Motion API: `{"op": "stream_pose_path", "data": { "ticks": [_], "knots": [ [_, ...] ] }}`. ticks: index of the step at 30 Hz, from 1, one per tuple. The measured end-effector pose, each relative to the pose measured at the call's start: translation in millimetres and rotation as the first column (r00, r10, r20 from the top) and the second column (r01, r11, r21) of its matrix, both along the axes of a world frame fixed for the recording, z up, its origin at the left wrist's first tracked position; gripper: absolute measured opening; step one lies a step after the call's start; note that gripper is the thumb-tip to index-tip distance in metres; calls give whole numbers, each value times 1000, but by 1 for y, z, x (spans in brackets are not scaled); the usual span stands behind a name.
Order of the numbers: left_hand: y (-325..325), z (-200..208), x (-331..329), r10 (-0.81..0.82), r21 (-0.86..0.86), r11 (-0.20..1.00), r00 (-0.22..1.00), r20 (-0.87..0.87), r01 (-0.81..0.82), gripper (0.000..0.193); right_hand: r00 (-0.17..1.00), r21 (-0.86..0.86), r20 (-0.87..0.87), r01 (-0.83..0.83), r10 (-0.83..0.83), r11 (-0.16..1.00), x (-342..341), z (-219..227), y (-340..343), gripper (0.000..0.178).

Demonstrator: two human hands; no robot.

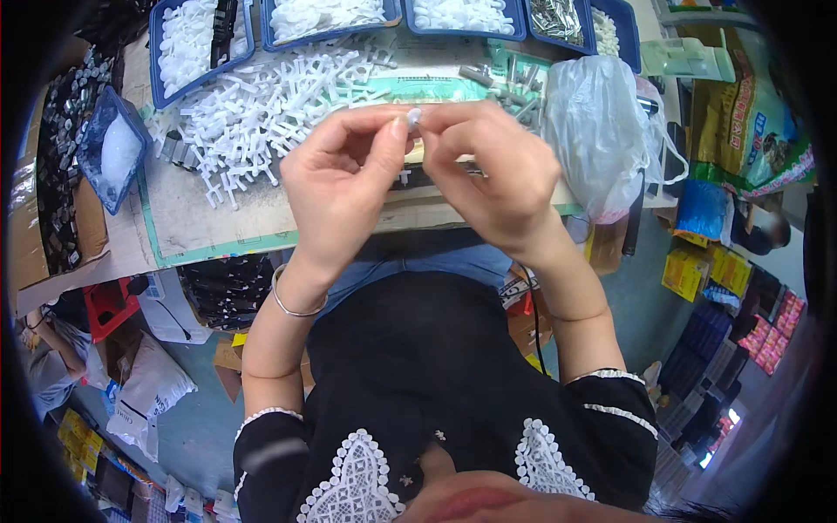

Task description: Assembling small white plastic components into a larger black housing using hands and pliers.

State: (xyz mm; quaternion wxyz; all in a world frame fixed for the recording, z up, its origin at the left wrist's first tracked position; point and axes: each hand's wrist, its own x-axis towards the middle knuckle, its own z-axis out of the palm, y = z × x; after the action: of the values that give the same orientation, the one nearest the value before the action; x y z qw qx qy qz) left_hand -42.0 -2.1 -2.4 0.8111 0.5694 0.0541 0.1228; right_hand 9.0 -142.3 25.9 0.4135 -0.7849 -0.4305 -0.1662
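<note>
My left hand (338,179) and my right hand (495,170) meet over the near part of the table. Between their fingertips is a small white plastic part (414,115), pinched from both sides; its exact shape is too small to tell. Left of my hands spreads a loose heap of white cross-shaped plastic pieces (253,113). Several grey metal cylinders (521,91) lie on the table beyond my right hand. Just right of that hand rests a translucent plastic bag (593,131).
Blue trays (155,57) line the table's far side, with white parts and metal pins inside. A tilted blue bin (90,157) of white material stands at the left, beside a carton of dark parts (61,187). Another person's arm (57,340) shows at the lower left.
</note>
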Motion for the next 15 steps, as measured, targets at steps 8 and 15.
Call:
{"op": "stream_pose_path", "data": {
  "ticks": [8, 15],
  "knots": [
    [2, -13, -12, -73, -174, 981, 996, 49, 80, 33, 906, 16, -410, 120, -103, 993, -12, 3, 1, 16],
    [13, -8, -29, -185, 45, 981, 982, -36, 187, 33, 898, -101, -434, -127, 71, 987, -13, 4, -22, 15]
  ]
}}
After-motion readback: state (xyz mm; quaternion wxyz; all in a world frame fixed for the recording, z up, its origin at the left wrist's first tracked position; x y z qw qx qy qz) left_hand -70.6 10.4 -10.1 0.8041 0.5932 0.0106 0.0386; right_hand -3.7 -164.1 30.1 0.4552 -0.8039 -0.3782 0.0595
